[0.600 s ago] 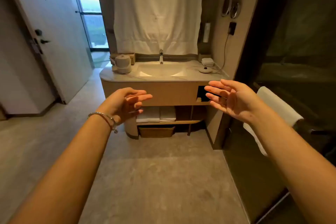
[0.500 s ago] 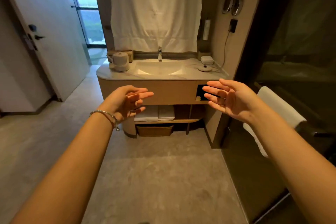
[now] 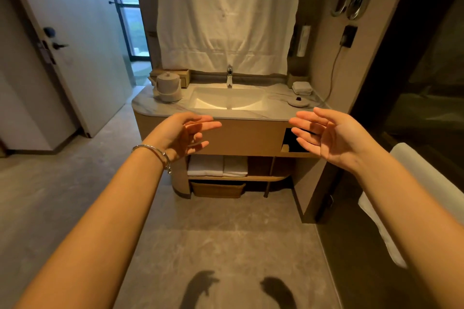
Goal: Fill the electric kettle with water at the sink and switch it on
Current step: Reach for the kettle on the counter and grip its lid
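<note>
A pale round electric kettle with a lid knob stands on the left end of the marble counter. To its right lies the white sink basin under a chrome tap. A small round base with a cable sits at the counter's right end. My left hand and my right hand are raised in front of the vanity, palms facing each other, fingers apart, both empty and well short of the counter.
A white cloth hangs behind the tap. An open door stands at the left. Folded towels and a woven basket fill the shelves under the counter. A white towel hangs at the right beside dark glass.
The view has drawn closer to the vanity, which looks larger now. Both hands stay raised and empty in much the same pose.
</note>
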Demonstrator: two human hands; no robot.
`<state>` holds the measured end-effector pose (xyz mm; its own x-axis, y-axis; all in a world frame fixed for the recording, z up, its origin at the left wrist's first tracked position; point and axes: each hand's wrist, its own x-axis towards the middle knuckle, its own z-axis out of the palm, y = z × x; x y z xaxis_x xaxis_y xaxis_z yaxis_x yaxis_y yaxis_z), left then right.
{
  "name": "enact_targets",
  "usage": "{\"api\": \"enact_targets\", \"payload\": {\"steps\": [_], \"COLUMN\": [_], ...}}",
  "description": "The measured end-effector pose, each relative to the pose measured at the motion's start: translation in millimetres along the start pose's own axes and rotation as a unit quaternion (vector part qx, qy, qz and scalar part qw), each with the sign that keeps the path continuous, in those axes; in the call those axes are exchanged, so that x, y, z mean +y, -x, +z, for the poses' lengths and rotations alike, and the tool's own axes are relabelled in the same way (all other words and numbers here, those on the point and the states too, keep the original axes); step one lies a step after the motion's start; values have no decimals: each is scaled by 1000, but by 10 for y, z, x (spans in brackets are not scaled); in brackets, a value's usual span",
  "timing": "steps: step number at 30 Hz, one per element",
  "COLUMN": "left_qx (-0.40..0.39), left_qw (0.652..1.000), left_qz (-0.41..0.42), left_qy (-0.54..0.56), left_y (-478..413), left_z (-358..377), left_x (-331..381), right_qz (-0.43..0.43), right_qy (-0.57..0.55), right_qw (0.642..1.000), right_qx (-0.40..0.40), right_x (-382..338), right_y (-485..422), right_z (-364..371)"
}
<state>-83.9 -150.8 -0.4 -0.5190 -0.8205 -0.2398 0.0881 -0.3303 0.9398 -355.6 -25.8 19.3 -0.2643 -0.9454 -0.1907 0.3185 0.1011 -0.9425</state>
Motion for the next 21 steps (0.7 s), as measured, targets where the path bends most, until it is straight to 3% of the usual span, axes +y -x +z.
{"api": "enact_targets", "payload": {"steps": [21], "left_qx": [79], "left_qw": [993], "left_qz": [47], "left_qy": [78], "left_y": [-1665], "left_z": [-958], "left_x": [677], "right_qz": [-14], "right_qy": [-22], "right_qw": [1000], "right_qx": [-14], "right_x": [-130], "right_y": [-2116], "right_z": [631]}}
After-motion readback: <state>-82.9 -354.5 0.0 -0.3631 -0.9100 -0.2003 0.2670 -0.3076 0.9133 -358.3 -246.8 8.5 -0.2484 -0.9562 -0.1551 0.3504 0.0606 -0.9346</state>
